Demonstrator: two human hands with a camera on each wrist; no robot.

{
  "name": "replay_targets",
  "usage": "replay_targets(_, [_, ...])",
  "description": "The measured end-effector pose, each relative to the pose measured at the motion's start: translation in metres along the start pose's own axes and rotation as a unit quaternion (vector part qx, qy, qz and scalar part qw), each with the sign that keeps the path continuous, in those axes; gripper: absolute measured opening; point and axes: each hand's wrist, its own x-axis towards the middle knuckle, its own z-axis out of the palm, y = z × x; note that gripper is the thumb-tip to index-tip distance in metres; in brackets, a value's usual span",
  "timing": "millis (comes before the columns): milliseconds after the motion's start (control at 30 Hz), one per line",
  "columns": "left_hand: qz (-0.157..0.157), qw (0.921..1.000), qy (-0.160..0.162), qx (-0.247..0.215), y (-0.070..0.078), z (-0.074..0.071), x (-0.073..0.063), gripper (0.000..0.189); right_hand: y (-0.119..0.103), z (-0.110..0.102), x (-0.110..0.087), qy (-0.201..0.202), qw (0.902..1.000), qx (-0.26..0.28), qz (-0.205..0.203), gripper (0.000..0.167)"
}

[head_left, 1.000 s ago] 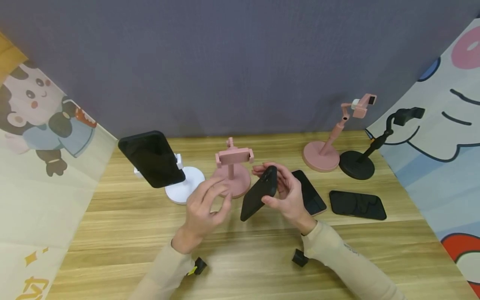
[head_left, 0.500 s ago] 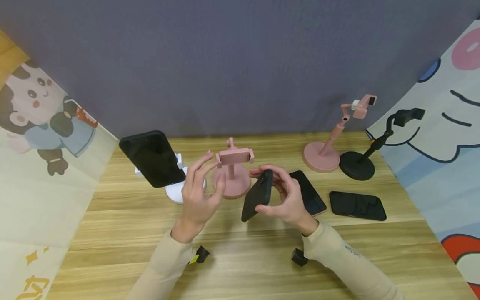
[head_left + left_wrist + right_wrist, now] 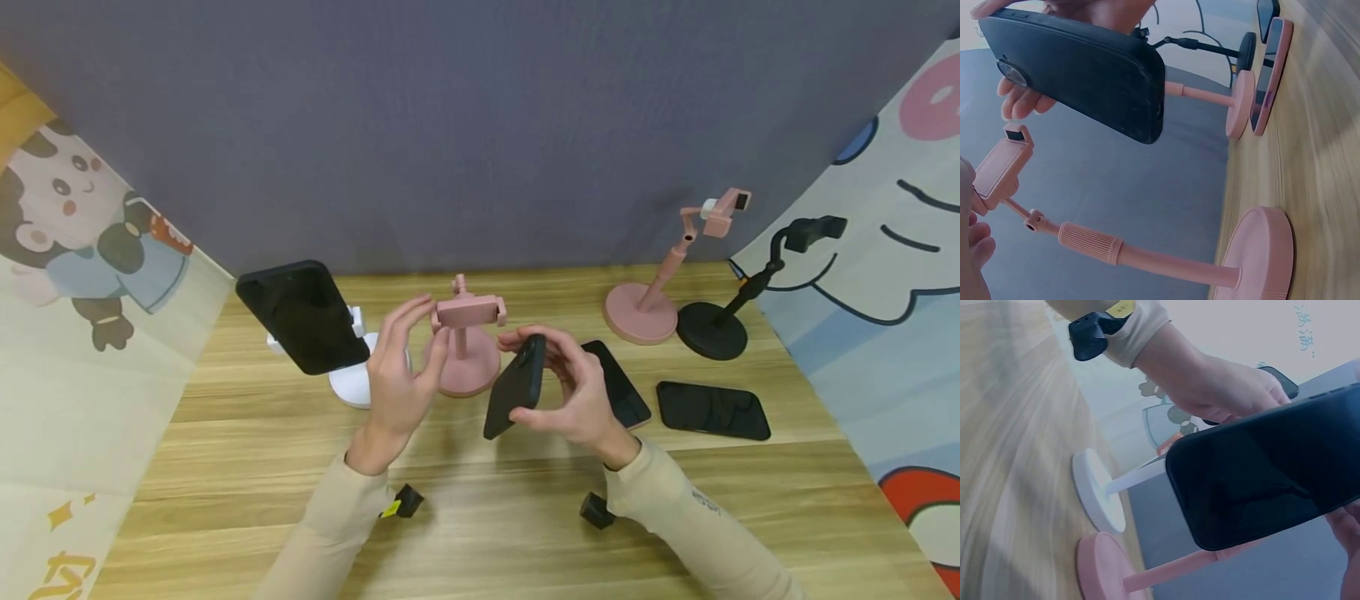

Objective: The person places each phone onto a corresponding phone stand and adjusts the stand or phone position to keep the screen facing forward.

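My right hand [image 3: 576, 392] holds a black smartphone [image 3: 514, 388] by its edges, tilted in the air, thumb on the near edge and fingers on the far one. Its back with the camera bump shows in the left wrist view; the dark screen [image 3: 1266, 472] faces the right wrist camera. My left hand [image 3: 396, 379] is at the left end of the clamp [image 3: 467, 312] on a pink phone stand [image 3: 467, 371], thumb and fingers around that end. In the left wrist view the fingers [image 3: 982, 240] are partly cut off. The phone is apart from the clamp.
A white stand [image 3: 351, 383] at left bears another black phone [image 3: 303, 317]. Right of my hands, two phones, one pink-edged [image 3: 618, 387] and one black [image 3: 712, 410], lie on the wooden table. Behind them stand a second pink stand [image 3: 641, 312] and a black stand [image 3: 712, 331].
My left hand has risen from near the pink stand's base to the left end of its clamp. My right hand has turned the phone slightly and otherwise stays in place.
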Motion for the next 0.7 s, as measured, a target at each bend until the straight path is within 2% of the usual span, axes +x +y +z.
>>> replay_targets(267, [-0.008, 0.9998, -0.006, -0.015, -0.001, 0.0, -0.001, 0.032, -0.008, 0.0, 0.005, -0.023, 0.9995, -0.021, 0.009, 0.079])
replay_targets(500, [-0.005, 0.9997, -0.003, -0.024, -0.001, 0.0, 0.0, 0.034, -0.017, 0.001, 0.016, -0.013, 0.9985, -0.043, 0.032, 0.084])
replay_targets(700, [0.0, 0.9998, -0.002, -0.021, -0.001, 0.001, 0.002, 0.034, -0.022, 0.002, 0.026, -0.003, 0.9984, -0.049, 0.029, 0.088])
